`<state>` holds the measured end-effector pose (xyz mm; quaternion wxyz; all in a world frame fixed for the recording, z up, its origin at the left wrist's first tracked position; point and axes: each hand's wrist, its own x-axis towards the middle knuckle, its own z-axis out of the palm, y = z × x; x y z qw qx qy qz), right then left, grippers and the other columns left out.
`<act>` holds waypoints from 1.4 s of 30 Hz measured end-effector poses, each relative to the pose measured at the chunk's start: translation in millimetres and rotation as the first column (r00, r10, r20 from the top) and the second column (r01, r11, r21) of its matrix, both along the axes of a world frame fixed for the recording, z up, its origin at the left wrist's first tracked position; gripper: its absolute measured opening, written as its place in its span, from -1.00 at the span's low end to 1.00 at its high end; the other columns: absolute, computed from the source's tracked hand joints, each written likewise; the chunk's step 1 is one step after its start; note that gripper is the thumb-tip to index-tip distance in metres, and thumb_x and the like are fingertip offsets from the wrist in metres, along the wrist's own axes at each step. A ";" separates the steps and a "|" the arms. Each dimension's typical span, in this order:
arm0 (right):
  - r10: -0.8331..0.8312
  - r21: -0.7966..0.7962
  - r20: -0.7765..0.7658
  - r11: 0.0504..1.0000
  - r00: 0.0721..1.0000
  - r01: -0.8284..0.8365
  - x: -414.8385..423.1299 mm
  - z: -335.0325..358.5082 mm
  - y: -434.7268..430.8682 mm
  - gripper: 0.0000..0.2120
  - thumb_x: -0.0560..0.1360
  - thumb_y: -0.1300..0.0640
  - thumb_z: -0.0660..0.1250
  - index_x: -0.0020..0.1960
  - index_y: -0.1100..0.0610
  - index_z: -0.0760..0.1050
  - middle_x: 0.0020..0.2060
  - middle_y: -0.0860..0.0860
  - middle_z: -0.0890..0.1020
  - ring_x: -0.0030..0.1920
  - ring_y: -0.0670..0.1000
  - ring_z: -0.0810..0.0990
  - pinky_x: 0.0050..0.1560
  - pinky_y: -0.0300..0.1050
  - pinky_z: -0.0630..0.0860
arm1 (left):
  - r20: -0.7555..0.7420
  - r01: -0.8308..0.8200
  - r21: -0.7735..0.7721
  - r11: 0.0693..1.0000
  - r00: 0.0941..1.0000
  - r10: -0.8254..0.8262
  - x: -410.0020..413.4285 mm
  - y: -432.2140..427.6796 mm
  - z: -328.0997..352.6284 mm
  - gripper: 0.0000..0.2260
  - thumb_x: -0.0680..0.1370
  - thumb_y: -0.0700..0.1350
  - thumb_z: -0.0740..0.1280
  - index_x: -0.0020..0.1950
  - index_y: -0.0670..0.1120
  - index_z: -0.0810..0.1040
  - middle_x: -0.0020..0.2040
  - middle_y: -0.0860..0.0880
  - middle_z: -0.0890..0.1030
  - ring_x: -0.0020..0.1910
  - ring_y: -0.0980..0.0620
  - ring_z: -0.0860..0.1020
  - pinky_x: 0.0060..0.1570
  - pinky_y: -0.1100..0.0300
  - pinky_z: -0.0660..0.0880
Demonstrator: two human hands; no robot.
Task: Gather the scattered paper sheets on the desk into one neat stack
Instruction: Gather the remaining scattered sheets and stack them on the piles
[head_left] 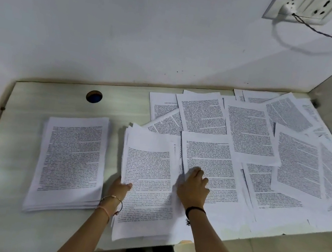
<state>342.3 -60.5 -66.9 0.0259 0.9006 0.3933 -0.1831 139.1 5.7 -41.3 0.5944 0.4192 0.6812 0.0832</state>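
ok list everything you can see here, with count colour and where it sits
stack: one, white printed, desk left
bundle: one, white printed, desk middle
loose sheets: many, uncounted, white printed, overlapping on desk right
desk: one, pale, against wall
cable hole: one, dark, desk back left
socket panel: one, white, wall top right
plug: one, white, in panel
cord: one, dark, runs right from plug
left hand: grips bundle's left edge; gold bangle
right hand: on a loose sheet, fingers bent; black band

Left hand (120, 187) on paper bundle (147, 177), right hand (193, 187) on loose sheet (215, 156)
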 end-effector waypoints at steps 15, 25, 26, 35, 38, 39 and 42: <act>-0.012 0.262 -0.061 0.965 0.998 0.028 45.5 4.7 -30.5 -0.72 0.56 0.05 0.25 0.15 0.22 0.40 0.00 0.13 0.52 -0.22 0.17 0.59 -0.37 -0.09 0.43 | -0.049 0.040 0.073 0.997 0.998 -0.036 -3.2 3.9 -1.3 -0.66 0.53 -0.34 0.25 0.31 -0.28 0.42 0.28 -0.22 0.51 0.26 -0.21 0.48 0.23 0.09 0.38; -0.031 0.380 -0.028 0.924 0.999 0.039 29.2 26.3 -11.9 -0.87 0.56 0.23 0.18 -0.08 0.17 0.50 -0.20 0.09 0.58 -0.26 0.16 0.57 -0.38 -0.12 0.35 | 0.038 0.006 0.023 1.000 0.999 -0.007 3.8 7.9 -1.6 -0.64 0.55 -0.28 0.24 0.35 -0.26 0.38 0.33 -0.20 0.47 0.30 -0.20 0.45 0.30 0.04 0.33; 0.034 0.371 -0.036 0.928 0.999 -0.018 18.3 30.2 -6.0 -0.82 0.56 0.22 0.17 0.07 0.17 0.53 -0.09 0.11 0.62 -0.17 0.17 0.61 -0.29 -0.09 0.42 | 0.064 -0.022 0.024 0.999 0.998 0.020 4.5 6.8 -0.3 -0.64 0.57 -0.23 0.23 0.37 -0.24 0.36 0.35 -0.18 0.46 0.32 -0.17 0.43 0.33 0.04 0.31; 0.468 0.271 -0.454 0.883 0.758 -0.383 -76.5 33.8 23.8 -0.50 0.62 -0.13 -0.03 0.30 0.17 0.46 0.24 0.12 0.54 0.22 0.15 0.51 0.14 0.00 0.46 | 0.195 -0.229 0.009 0.973 0.955 0.223 5.7 4.1 7.2 -0.53 0.61 0.11 0.09 0.42 -0.14 0.32 0.34 -0.09 0.44 0.35 -0.06 0.38 0.35 0.11 0.27; 0.383 0.314 -0.594 0.920 0.708 -0.234 -66.5 34.3 22.4 -0.35 0.56 -0.34 -0.12 0.13 0.09 0.54 0.09 0.02 0.59 0.16 0.03 0.50 0.19 -0.02 0.44 | 0.261 -0.359 -0.036 0.933 0.898 0.356 -6.9 7.2 -18.9 -0.31 0.40 0.40 0.23 0.33 -0.06 0.46 0.22 0.01 0.54 0.26 -0.07 0.49 0.32 0.03 0.39; 0.301 0.335 -0.564 0.935 0.769 -0.119 -56.6 29.1 20.9 -0.31 0.53 -0.38 -0.12 0.18 0.09 0.53 0.13 0.03 0.57 0.18 0.02 0.47 0.20 -0.01 0.44 | 0.271 -0.368 -0.035 0.929 0.891 0.363 -12.7 8.4 -37.3 -0.25 0.30 0.46 0.27 0.31 -0.02 0.48 0.22 0.02 0.57 0.24 -0.09 0.52 0.31 -0.03 0.42; 0.021 0.289 -0.212 0.956 0.977 0.043 -22.0 7.6 11.0 -0.40 0.55 -0.24 0.13 0.35 0.21 0.37 0.26 0.16 0.44 0.24 0.15 0.39 0.20 -0.04 0.39 | 0.262 -0.290 0.035 0.956 0.926 0.271 -13.1 10.2 -33.0 -0.53 0.46 0.25 0.29 0.25 -0.01 0.51 0.21 0.02 0.57 0.26 -0.08 0.50 0.29 0.06 0.40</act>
